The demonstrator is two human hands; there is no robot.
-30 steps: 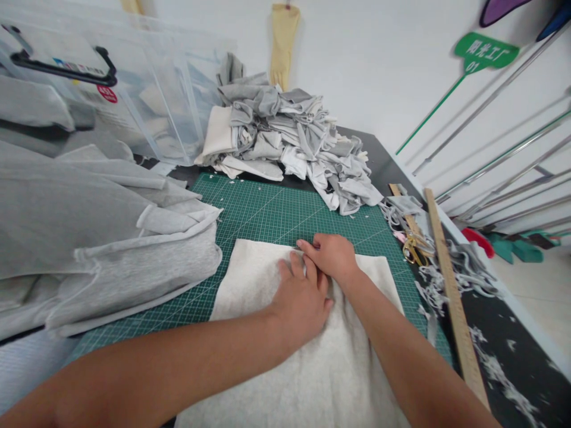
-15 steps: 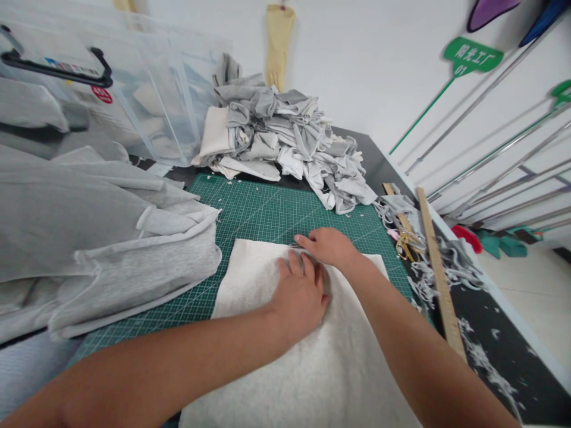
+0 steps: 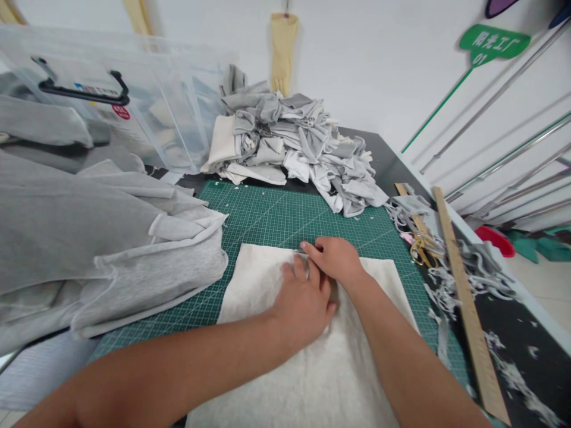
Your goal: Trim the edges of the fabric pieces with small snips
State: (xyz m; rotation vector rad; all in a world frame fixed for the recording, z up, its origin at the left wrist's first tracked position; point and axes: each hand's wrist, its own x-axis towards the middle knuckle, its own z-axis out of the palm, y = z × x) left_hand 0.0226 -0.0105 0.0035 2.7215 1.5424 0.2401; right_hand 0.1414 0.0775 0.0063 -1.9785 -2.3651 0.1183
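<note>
A cream-white cloth [image 3: 263, 279] lies flat on a green cutting mat [image 3: 267, 211]. My left hand [image 3: 303, 300] rests on the cloth with its fingers stretched out and somewhat apart. Just beyond its fingertips, near the cloth's far edge, is my right hand [image 3: 336, 258], closed round a slim metal tool [image 3: 299, 251]. Only the tool's short silvery end shows; the rest is hidden in the fingers, so its kind is unclear.
Grey garments [image 3: 147, 238] spread over the left side. A heap of grey and white fabric [image 3: 289, 137] lies at the back beside a clear plastic bin [image 3: 178, 113]. At right are gold-handled scissors [image 3: 419, 252], a wooden ruler [image 3: 468, 303] and fabric scraps.
The camera view has shifted, so the surroundings sit further right and slightly lower. My right hand has moved slightly along the cloth's far edge, and more of the metal tool shows.
</note>
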